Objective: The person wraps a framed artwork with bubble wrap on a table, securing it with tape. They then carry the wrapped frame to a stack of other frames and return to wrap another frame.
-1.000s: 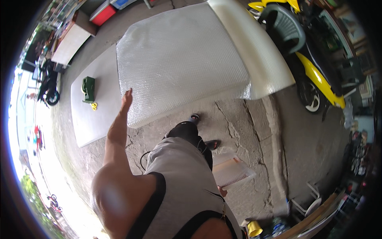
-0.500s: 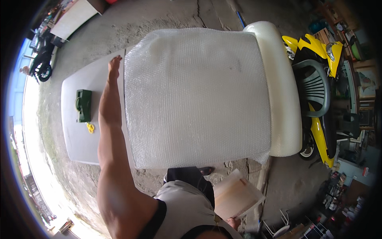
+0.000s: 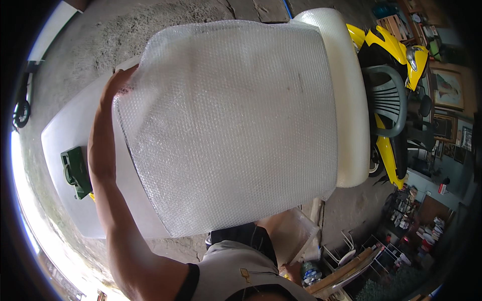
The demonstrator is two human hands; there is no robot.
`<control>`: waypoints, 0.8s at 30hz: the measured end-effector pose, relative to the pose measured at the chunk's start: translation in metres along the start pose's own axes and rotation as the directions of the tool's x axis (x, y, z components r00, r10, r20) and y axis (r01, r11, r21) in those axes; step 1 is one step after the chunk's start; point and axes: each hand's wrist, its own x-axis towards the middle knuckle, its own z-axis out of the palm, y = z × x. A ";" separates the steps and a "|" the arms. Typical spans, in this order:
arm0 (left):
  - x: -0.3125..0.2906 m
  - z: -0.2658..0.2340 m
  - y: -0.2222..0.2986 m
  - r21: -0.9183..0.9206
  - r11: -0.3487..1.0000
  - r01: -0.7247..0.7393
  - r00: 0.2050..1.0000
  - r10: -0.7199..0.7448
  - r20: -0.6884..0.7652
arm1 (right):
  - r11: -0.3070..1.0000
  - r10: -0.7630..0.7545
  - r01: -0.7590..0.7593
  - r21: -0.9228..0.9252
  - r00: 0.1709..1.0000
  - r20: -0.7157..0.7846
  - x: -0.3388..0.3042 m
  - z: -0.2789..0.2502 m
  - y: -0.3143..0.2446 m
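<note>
Clear bubble wrap (image 3: 231, 130): left hand (image 3: 125, 83) gripping its far-left edge. Right hand (image 3: 294, 272) beside flat package (image 3: 287, 230); grip unclear.

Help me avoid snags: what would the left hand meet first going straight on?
Likely the bubble wrap: the left hand points at its far left corner and seems to touch it, though depth is unclear.

Bubble wrap (image 3: 226, 125), dispenser (image 3: 76, 171) on table (image 3: 70, 128)
</note>
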 end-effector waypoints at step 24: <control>-0.094 0.066 0.023 0.640 0.691 -0.335 0.386 0.721 -0.575 | 0.994 0.037 -0.032 0.102 0.998 -0.047 0.044 0.005 0.027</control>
